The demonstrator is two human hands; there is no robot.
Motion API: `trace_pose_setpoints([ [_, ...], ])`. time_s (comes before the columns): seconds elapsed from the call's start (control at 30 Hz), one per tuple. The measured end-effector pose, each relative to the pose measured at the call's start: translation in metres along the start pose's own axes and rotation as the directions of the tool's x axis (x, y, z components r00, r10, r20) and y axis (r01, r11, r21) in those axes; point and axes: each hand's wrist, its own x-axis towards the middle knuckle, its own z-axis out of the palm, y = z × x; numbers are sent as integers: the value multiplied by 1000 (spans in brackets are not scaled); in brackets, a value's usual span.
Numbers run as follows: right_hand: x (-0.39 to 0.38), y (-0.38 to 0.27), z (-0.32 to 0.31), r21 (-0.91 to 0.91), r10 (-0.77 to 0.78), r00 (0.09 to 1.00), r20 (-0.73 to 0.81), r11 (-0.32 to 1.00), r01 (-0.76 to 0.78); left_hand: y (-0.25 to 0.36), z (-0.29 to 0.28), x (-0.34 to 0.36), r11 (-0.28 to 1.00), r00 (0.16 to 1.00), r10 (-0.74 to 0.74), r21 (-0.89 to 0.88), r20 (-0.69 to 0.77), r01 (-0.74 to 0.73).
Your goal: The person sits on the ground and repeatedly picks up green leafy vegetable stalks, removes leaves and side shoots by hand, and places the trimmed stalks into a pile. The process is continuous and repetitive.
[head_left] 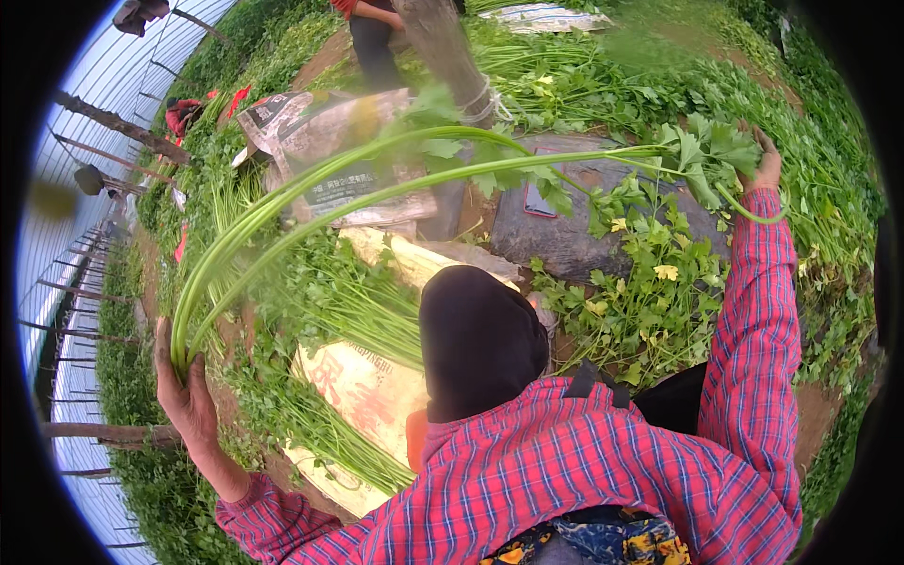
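Note:
A bunch of long green celery point(273, 212) arches across the view between my two hands. My left hand point(185, 391), low on the left, is closed round the pale stalk ends. Far out on the right, my right hand point(765, 165) is closed on the leafy tops, and one stalk bends down below it in a loop. Part of that grip is hidden by the leaves. Under the arch, more cut celery point(353, 311) lies in bundles on yellowish sacks point(363, 391), left of my dark-clad knee point(482, 330). Loose celery leaves point(650, 292) with some yellow ones lie to the right.
A wooden post point(450, 56) with string round it stands ahead. Behind it is a printed sack point(348, 169); a phone-like flat object point(540, 198) rests on dark plastic sheeting point(565, 235). One person point(375, 42) is at the top, another point(184, 115) farther left. Greenhouse film and poles line the left.

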Motion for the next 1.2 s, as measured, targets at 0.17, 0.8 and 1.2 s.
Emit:
trace_pose_setpoints([
  [0.17, 14, -62, 12, -127, -36, 958, 283, 989, 75, -97, 27, -85, 682, 653, -712, -474, -258, 557],
  [0.8, -96, 4, -200, -253, 340, 891, -302, 872, -419, -49, 376, -244, -937, -357, -170, -39, 919, 347],
  [1.2, -160, 27, -172, 129, 175, 824, -539, 984, -125, 25, 287, -105, 301, 456, -724, -357, 518, 884],
])
